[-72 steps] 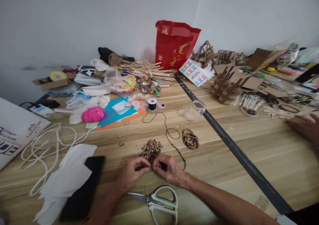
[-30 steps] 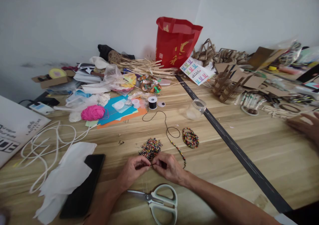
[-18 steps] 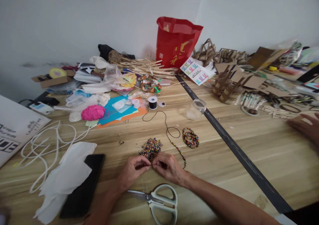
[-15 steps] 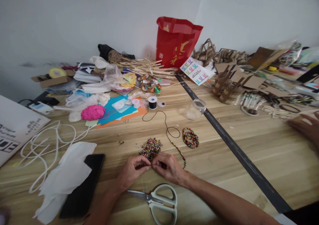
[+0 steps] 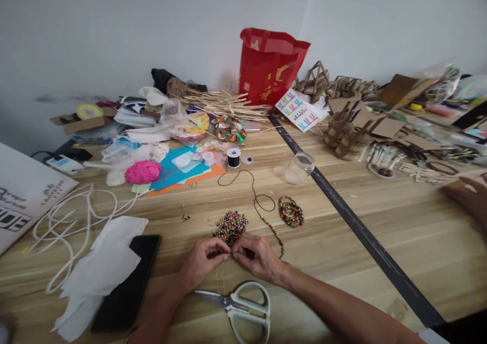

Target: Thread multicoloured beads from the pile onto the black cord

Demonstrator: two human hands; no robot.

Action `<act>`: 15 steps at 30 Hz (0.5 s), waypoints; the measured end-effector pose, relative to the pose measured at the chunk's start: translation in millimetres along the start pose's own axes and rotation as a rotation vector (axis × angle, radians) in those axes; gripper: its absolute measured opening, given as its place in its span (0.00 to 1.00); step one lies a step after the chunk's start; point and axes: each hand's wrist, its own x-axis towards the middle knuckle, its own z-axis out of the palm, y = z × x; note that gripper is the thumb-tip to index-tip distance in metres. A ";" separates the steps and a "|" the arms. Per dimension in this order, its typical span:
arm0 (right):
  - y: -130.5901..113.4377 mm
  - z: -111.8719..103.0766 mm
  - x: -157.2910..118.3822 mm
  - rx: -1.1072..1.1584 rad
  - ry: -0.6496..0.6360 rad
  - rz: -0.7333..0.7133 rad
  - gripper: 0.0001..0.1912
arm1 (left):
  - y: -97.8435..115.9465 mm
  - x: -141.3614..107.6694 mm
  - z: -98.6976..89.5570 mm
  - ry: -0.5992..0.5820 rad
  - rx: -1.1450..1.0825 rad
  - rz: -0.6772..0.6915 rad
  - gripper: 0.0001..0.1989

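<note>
My left hand (image 5: 205,262) is closed in a pinch, with a tiny reddish bead (image 5: 229,253) just showing at its fingertips. Facing it, my right hand (image 5: 257,258) pinches the end of a black cord, mostly hidden by the fingers. Behind the right hand runs the cord's strung part, a row of colourful beads (image 5: 273,231). Loose multicoloured beads (image 5: 230,226) lie heaped just beyond both hands. To the right sit coiled bead bracelets (image 5: 291,212). The cord (image 5: 253,184) loops back to a black spool (image 5: 233,157). White-handled scissors (image 5: 247,306) rest below my hands.
A black phone (image 5: 129,283) lies partly under white tissue (image 5: 102,252) at left, beside a white cable (image 5: 72,222). A glass jar (image 5: 300,167) stands near a black strip (image 5: 357,227). Another person's hand (image 5: 470,197) is at the right edge. A red bag (image 5: 272,67) stands at the back.
Both hands keep nearly the same pinch, fingertips together. A little more of the reddish bead shows at my left fingertips. The camera view has shifted very slightly.
</note>
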 end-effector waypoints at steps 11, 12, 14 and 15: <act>2.0 0.7 -0.3 -0.005 -0.011 0.009 0.06 | -1.1 0.2 -0.9 -0.004 0.006 0.005 0.04; 1.8 0.5 -0.4 -0.008 -0.014 0.009 0.06 | -0.8 0.2 -0.8 -0.004 0.009 0.005 0.04; 0.9 -0.3 -0.2 -0.011 -0.016 0.011 0.06 | -0.2 0.0 -0.6 0.001 0.014 0.008 0.04; 0.2 -0.8 -0.1 -0.011 -0.016 0.013 0.06 | 0.1 0.0 -0.5 0.003 0.014 0.008 0.04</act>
